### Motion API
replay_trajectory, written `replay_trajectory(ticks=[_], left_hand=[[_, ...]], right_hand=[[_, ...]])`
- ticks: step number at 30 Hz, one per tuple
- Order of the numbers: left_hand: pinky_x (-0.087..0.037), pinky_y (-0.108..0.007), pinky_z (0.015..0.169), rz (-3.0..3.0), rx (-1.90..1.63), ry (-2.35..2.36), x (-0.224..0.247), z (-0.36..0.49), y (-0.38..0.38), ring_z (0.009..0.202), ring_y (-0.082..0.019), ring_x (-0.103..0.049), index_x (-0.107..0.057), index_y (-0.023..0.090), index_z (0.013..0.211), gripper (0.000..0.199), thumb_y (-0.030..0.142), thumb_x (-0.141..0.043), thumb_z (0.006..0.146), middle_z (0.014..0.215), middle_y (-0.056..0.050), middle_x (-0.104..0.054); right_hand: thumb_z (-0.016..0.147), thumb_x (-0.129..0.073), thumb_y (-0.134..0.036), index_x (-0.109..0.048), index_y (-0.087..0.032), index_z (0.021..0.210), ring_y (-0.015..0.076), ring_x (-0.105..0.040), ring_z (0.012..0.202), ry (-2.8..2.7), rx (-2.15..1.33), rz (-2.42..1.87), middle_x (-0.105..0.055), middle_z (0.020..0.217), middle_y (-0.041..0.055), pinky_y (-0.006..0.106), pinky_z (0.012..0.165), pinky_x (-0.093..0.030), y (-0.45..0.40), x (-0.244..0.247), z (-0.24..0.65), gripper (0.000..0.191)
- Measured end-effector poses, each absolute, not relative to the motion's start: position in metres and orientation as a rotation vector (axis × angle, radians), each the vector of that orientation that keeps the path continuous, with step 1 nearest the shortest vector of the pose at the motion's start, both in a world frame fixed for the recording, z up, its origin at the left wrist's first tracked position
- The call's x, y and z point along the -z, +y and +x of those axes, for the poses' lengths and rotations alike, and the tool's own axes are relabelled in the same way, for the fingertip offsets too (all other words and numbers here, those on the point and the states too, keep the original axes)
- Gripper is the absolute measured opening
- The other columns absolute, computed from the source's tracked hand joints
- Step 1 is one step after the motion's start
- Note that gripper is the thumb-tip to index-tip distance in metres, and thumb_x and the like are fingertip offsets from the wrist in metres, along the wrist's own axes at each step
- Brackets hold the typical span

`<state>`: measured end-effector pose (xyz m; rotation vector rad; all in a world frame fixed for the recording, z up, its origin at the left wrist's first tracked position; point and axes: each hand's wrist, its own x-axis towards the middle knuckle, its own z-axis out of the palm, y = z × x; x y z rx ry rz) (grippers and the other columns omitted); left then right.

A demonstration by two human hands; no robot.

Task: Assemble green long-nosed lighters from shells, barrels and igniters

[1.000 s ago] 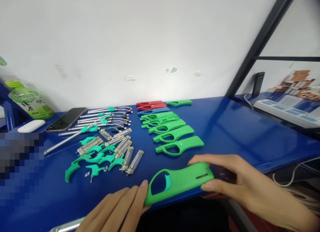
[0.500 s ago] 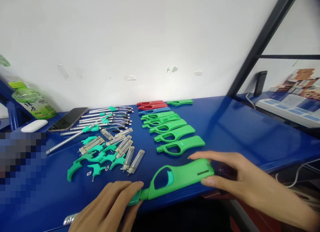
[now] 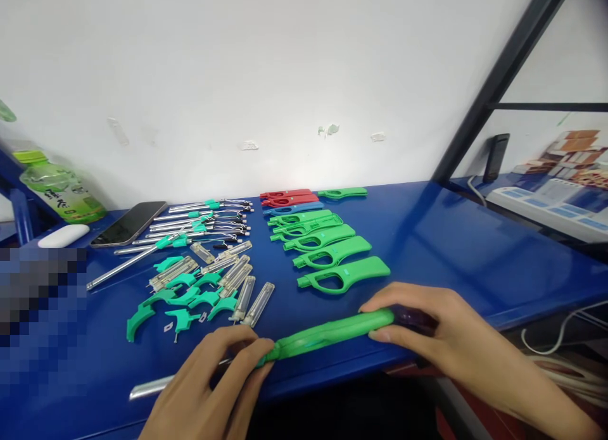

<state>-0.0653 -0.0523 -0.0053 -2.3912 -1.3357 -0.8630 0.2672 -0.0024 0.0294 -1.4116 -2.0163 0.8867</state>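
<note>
A green long-nose lighter is held edge-on between my two hands near the front of the table. My left hand pinches its front end, and the metal tube sticks out to the left beneath the fingers. My right hand grips the rear of the handle between thumb and fingers, with a dark part showing inside the grip. Beyond the hands lie several green lighter shells. To the left are teal triggers, clear fuel tanks and metal lighter tubes with wires.
Red shells and a blue shell lie by the wall. A phone, a white oval case and a drink bottle are at the left. A black metal frame rises at the right.
The lighter has rolled from its flat side onto its edge, hiding the trigger opening. More of the metal tube shows left of my left hand. Both hands keep their hold.
</note>
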Motion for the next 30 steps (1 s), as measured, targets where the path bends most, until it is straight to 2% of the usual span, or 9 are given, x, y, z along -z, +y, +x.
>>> replay_trajectory(ticks=[4,8,11,13,18,21,26,30], left_hand=[[-0.061,-0.025,0.088,-2.423,0.764,-1.226,0.005,-0.066,-0.048,0.101,-0.016,-0.075,-0.068,0.028,0.135,0.03,0.037,-0.05,0.113,0.115,-0.003,-0.075],[-0.059,-0.032,0.099,-2.433,0.672,-1.221,0.008,-0.064,-0.052,0.115,-0.021,-0.072,-0.064,0.03,0.147,0.044,0.043,-0.034,0.116,0.129,-0.008,-0.074],[-0.057,-0.03,0.101,-2.429,0.665,-1.104,0.011,-0.068,-0.05,0.117,-0.02,-0.071,-0.065,0.029,0.144,0.044,0.03,-0.034,0.114,0.133,-0.008,-0.073],[-0.057,-0.026,0.098,-2.43,0.659,-1.02,0.013,-0.072,-0.045,0.112,-0.018,-0.073,-0.066,0.028,0.141,0.042,0.024,-0.036,0.111,0.13,-0.005,-0.074],[-0.058,-0.025,0.096,-2.475,0.665,-1.008,0.01,-0.075,-0.04,0.11,-0.018,-0.074,-0.066,0.027,0.138,0.04,0.034,-0.038,0.111,0.128,-0.004,-0.075],[-0.059,-0.025,0.093,-2.488,0.667,-1.017,0.008,-0.073,-0.041,0.108,-0.018,-0.074,-0.066,0.027,0.135,0.039,0.04,-0.038,0.111,0.124,-0.005,-0.075],[-0.059,-0.027,0.097,-2.496,0.606,-1.122,0.009,-0.07,-0.044,0.113,-0.018,-0.074,-0.061,0.028,0.139,0.044,0.02,-0.032,0.108,0.127,-0.003,-0.075],[-0.06,-0.032,0.103,-2.505,0.55,-1.126,0.015,-0.069,-0.042,0.121,-0.02,-0.072,-0.056,0.025,0.145,0.044,0.019,-0.037,0.106,0.133,-0.005,-0.073]], right_hand=[[0.095,-0.079,-0.042,-0.079,-0.035,0.105,0.0191,-0.076,0.106,-2.07,-0.695,-1.288,-0.08,0.112,-0.0023,0.027,0.098,-0.058,-0.001,-0.025,0.263,0.012],[0.099,-0.075,-0.034,-0.074,-0.031,0.11,0.0171,-0.076,0.106,-2.156,-0.596,-1.181,-0.078,0.117,-0.0001,0.025,0.095,-0.058,-0.005,-0.021,0.26,0.011],[0.102,-0.071,-0.028,-0.071,-0.031,0.112,0.0139,-0.076,0.104,-2.214,-0.554,-1.118,-0.076,0.118,-0.0005,0.021,0.091,-0.058,-0.007,-0.018,0.261,0.011],[0.102,-0.07,-0.021,-0.069,-0.033,0.117,0.0125,-0.076,0.104,-2.247,-0.509,-1.037,-0.075,0.12,-0.001,0.02,0.09,-0.058,-0.006,-0.014,0.264,0.019],[0.097,-0.053,0.004,-0.061,-0.033,0.134,0.0112,-0.075,0.112,-2.326,-0.386,-0.882,-0.073,0.128,0.0003,0.018,0.093,-0.058,-0.002,-0.004,0.273,0.053],[0.093,-0.053,0.007,-0.061,-0.033,0.134,0.0111,-0.075,0.111,-2.337,-0.335,-0.885,-0.074,0.127,-0.0002,0.018,0.092,-0.058,-0.001,-0.003,0.273,0.057],[0.091,-0.053,0.008,-0.061,-0.034,0.133,0.0117,-0.076,0.109,-2.337,-0.317,-0.908,-0.074,0.126,-0.0009,0.02,0.09,-0.06,-0.001,-0.002,0.271,0.06],[0.092,-0.05,0.008,-0.06,-0.035,0.135,0.0115,-0.075,0.111,-2.332,-0.325,-0.918,-0.074,0.128,-0.0013,0.02,0.09,-0.061,0.0,0.0,0.269,0.061]])
